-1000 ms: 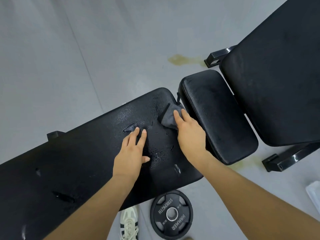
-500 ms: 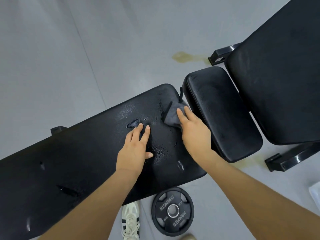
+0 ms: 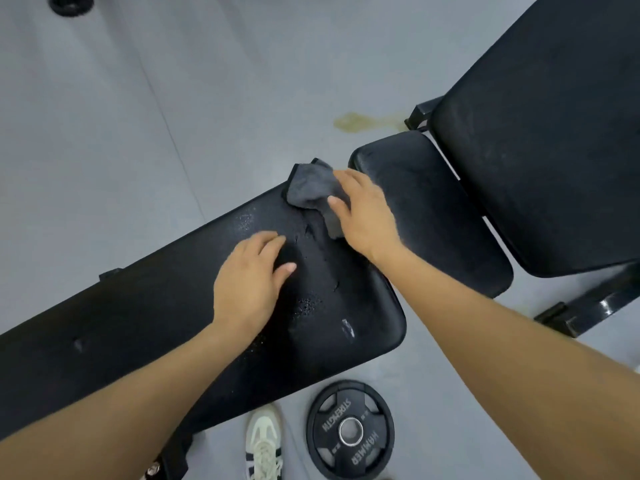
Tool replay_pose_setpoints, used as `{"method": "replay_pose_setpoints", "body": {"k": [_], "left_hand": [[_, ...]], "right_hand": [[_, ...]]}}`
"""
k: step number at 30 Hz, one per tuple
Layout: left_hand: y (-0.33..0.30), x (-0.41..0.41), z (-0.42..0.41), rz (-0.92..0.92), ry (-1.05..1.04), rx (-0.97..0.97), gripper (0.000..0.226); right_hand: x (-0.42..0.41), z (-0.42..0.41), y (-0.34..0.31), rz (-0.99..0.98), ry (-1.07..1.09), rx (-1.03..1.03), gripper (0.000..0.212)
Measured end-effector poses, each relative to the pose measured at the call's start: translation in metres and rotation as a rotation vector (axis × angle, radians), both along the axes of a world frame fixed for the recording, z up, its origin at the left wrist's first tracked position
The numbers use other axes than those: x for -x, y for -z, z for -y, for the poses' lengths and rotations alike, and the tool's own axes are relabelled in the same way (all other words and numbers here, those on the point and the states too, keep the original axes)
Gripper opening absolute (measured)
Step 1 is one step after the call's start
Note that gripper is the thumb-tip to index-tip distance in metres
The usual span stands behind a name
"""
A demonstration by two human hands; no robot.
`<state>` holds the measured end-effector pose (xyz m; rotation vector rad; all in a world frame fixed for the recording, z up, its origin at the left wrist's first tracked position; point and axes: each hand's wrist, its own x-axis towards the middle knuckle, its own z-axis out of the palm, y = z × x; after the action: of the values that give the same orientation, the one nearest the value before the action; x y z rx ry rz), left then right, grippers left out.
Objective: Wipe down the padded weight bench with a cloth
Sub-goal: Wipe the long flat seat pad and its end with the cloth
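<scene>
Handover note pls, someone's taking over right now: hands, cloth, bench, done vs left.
Right hand presses the grey cloth flat on the far end corner of the bench pad.
Left hand rests open on the pad, bracing.
Done: can't tell; droplets show beside the left hand.
Left: wipe those droplets and the rest of the pad.

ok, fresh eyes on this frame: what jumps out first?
The two bare hands on the black bench, mid-frame: the right hand presses a grey cloth at the pad's far corner, and the left hand rests flat on the pad, which is beaded with droplets beside it. Next, the weight plate on the floor at the bottom, beside a white shoe. A yellowish stain marks the grey floor above the seat pad.
</scene>
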<state>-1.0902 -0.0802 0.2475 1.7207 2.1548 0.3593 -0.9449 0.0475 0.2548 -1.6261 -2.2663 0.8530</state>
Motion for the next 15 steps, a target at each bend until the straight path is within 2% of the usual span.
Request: {"method": "replay_pose_setpoints", "body": {"k": [2,3,6,8,12,15], "left_hand": [[-0.01,-0.016,-0.031,0.05,0.006,-0.221,0.042],[-0.011,-0.025,-0.05,0.058,0.07,-0.25,0.042],[-0.003,-0.038,-0.1,-0.069,0.357,-0.126,0.041],[0.002,-0.033,-0.116,-0.144,0.407,-0.033,0.034],[0.005,-0.017,-0.11,-0.151,0.253,-0.068,0.024],[0.006,0.003,-0.102,-0.114,0.068,0.002,0.024]], "right_hand": [[-0.02,0.016,-0.007,-0.039,0.168,-0.073,0.036],[-0.029,0.023,-0.007,-0.015,0.202,-0.084,0.033],[-0.041,0.037,-0.003,0.044,0.201,-0.034,0.032],[-0.038,0.041,0.0,0.057,0.178,-0.016,0.034],[-0.026,0.041,0.005,0.113,0.137,0.021,0.034],[-0.022,0.04,0.009,0.151,0.107,0.087,0.038]]}}
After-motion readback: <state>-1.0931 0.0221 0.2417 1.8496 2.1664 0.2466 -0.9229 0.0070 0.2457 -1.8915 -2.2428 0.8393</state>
